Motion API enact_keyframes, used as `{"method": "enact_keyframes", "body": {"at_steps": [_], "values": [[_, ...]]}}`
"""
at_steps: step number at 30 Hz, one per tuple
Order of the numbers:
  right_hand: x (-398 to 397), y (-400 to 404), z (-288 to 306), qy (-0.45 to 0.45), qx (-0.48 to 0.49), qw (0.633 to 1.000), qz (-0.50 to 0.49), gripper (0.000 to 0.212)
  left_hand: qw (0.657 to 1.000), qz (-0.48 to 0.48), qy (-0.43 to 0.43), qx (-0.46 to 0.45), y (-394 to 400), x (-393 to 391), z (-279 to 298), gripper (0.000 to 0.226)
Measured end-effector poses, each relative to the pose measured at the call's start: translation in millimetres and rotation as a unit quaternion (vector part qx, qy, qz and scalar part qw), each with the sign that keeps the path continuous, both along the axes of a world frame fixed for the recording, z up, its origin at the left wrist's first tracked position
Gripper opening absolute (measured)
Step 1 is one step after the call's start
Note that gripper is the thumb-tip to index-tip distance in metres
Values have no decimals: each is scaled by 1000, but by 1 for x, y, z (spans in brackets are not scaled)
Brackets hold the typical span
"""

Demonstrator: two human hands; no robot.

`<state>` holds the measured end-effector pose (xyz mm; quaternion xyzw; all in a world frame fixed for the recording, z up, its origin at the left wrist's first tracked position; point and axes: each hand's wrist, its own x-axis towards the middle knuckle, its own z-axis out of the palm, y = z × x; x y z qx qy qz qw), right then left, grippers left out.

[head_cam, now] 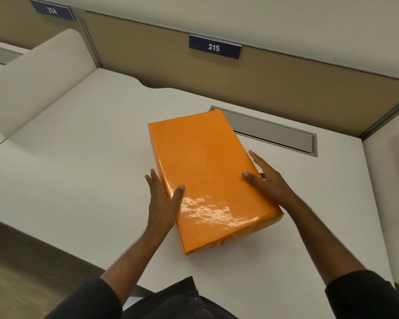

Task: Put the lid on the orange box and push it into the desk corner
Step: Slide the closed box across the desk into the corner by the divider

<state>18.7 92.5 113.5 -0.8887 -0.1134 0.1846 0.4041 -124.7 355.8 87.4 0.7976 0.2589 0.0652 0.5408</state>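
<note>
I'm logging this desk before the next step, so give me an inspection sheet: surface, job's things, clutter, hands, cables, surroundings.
Surface: white desk, with a grey cable hatch set in near the back.
Job's things: orange box, lid on, lying askew mid-desk, its far corner overlapping the hatch; not in a corner yet.
Clutter: nothing seen.
Hands: left hand and right hand flat against the box's long sides, thumbs on the lid, fingers open.
Cables: nothing seen.
Surroundings: tan partition behind with signs 215 and 214; white dividers at both sides.
</note>
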Motion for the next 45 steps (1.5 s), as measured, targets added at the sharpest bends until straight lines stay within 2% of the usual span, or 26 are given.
{"method": "enact_keyframes", "body": {"at_steps": [5, 12, 19, 25, 28, 30, 33, 45], "values": [[4, 19, 10, 17, 31, 999, -31, 95, 999, -30, -29, -27, 14, 8, 10, 83], [4, 64, 39, 4, 38, 996, -81, 89, 993, -60, -45, -91, 63, 27, 33, 76], [31, 160, 89, -9, 75, 994, -82, 75, 986, -74, -93, -118, 166, 71, 73, 75], [85, 264, 116, -14, 107, 992, -68, 85, 981, -88, -145, -92, 277, 124, 108, 71], [110, 317, 123, -11, 129, 989, -66, 68, 984, -75, -142, -81, 329, 148, 121, 73], [123, 349, 124, -5, 144, 987, -69, 60, 983, -71, -146, -85, 362, 162, 127, 66], [143, 392, 118, -6, 155, 985, -77, 75, 983, -63, -152, -79, 403, 181, 130, 52], [205, 504, 70, 11, 144, 986, -80, 79, 988, 0, -119, -98, 500, 235, 84, 57]]}}
